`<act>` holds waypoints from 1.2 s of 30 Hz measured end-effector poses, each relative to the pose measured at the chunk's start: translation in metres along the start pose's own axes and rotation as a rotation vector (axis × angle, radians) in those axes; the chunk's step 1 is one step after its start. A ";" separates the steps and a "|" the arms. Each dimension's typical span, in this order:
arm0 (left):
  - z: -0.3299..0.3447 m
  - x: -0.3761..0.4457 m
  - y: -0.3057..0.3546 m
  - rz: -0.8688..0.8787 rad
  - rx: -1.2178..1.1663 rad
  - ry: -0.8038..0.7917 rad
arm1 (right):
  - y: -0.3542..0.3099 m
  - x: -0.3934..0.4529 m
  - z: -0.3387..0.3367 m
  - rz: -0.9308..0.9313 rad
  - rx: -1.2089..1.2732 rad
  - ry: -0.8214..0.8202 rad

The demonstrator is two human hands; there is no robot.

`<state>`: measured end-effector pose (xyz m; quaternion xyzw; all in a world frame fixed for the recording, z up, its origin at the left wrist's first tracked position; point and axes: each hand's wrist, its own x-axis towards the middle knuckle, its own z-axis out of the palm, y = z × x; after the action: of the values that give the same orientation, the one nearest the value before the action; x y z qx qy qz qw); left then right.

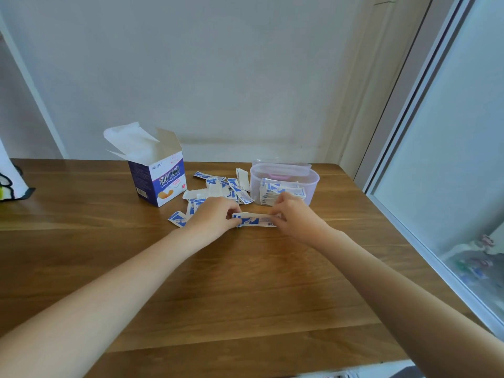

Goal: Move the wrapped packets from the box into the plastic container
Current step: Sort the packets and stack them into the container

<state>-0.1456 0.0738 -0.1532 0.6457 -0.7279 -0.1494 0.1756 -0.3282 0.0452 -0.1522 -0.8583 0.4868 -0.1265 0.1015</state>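
Head view, looking down on a wooden table (245, 282) against a pale wall. Both hands out front, meeting over the middle of the tabletop. Left hand (211, 216) with fingers curled, pinching the left end of a small stack of wrapped packets (255, 220); right hand (293, 216) curled too, pinching the right end of that same stack. Stack held flat and level between the two, low over the wood, just in front of the plastic container (285, 181). Container translucent, lid off, standing at the back right of the table, already holding a row of packets upright inside. Loose packets (221, 186) scattered in a heap on the wood between container and box, a few spilling out near the left wrist. Box (156, 177) purple and white, standing upright at the back left, top flaps open, white paper sticking up out of it. Glass door frame along the right edge, dark-edged cloth at far left
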 end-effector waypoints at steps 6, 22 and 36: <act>0.001 0.000 0.002 0.026 0.032 0.065 | 0.000 -0.003 -0.001 -0.010 0.041 0.050; -0.001 0.001 0.000 0.002 0.035 0.135 | 0.006 0.001 0.005 -0.060 0.058 0.033; 0.005 -0.002 0.005 -0.008 -0.016 0.197 | 0.007 0.002 0.007 -0.166 -0.061 0.037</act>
<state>-0.1522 0.0762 -0.1555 0.6588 -0.7032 -0.0918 0.2510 -0.3307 0.0402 -0.1605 -0.8960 0.4192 -0.1352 0.0556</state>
